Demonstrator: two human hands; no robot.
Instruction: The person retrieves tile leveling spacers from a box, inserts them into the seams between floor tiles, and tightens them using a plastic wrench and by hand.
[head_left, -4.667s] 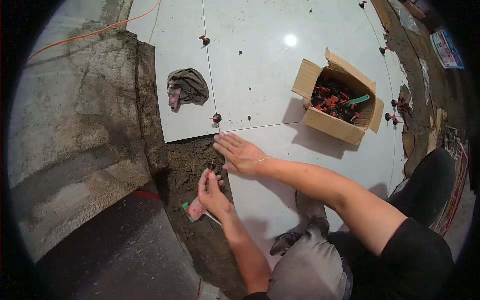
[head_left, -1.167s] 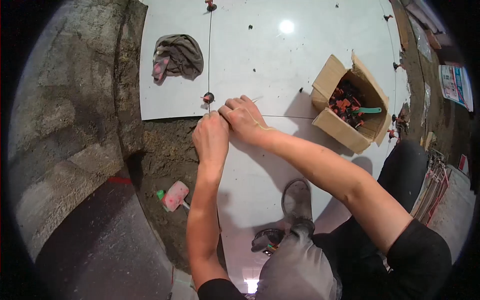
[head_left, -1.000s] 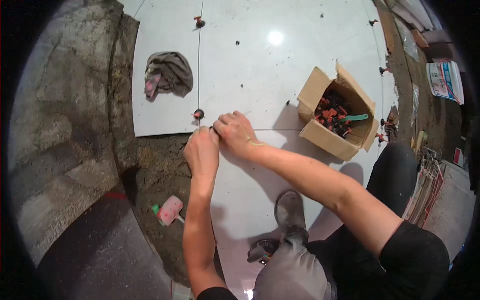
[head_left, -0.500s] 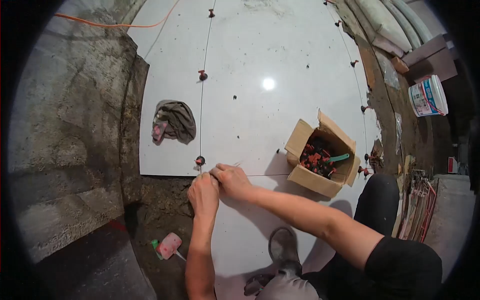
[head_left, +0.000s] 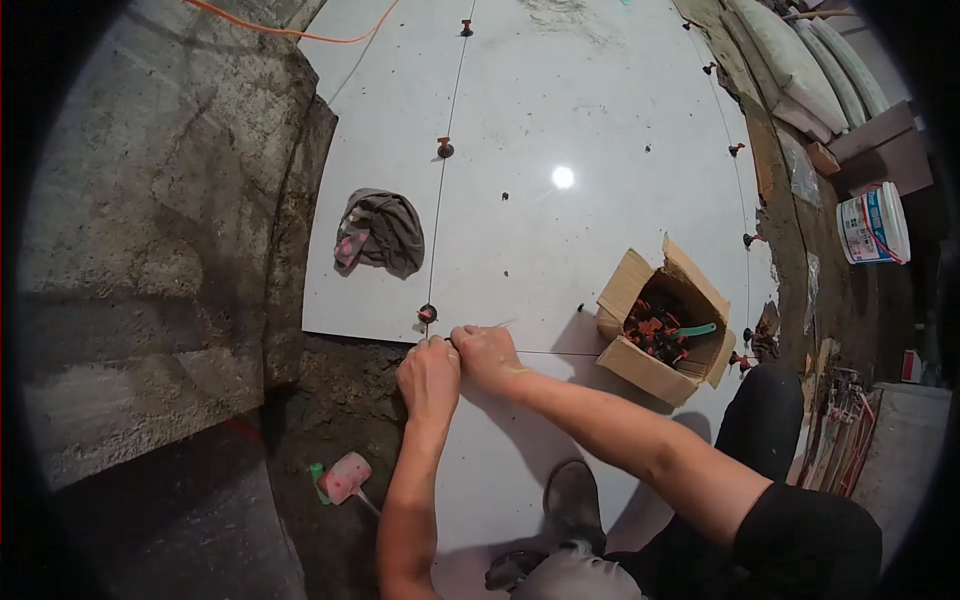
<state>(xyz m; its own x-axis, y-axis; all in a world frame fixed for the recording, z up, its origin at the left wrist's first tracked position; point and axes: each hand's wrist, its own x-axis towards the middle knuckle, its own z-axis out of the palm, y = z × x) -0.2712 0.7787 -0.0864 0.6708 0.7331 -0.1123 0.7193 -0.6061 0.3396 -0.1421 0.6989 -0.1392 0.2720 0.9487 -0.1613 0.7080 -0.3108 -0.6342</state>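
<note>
"Black or very dark, a small piece (head_left: 451, 341) shows between two bare hands. Where exactly is it?"

"Near the place where the joints between the large white tiles (head_left: 570, 230) meet. The left hand (head_left: 430, 378) and right hand (head_left: 485, 355) sit side by side there, knuckles up, fingers curled inward. Their tips are hidden, so I cannot tell how tightly either is closed, or which one has hold of the piece."

"How is this best handled?"

"In my judgement, with light, even force: one hand steadying, the other making small adjustments, the piece kept in line with the joint. I would keep weight off the tile edge beside the bare, rough bed (head_left: 350, 410), where a corner could chip or dip."

"And farther out?"

"Just beyond the hands, a red-and-black clip (head_left: 427, 314) stands on the joint. Past it lies a crumpled grey cloth (head_left: 385, 235). A pink-headed mallet (head_left: 348, 477) rests on the rough bed. To the right, an open cardboard box (head_left: 648, 370) holds many red and black pieces (head_left: 655, 328) and a green tool (head_left: 697, 330)."

"Any writing?"

"A white bucket (head_left: 892, 215) at far right carries a blue-and-white label (head_left: 862, 228). Its print is too small to read, so no brand can be given."
</note>
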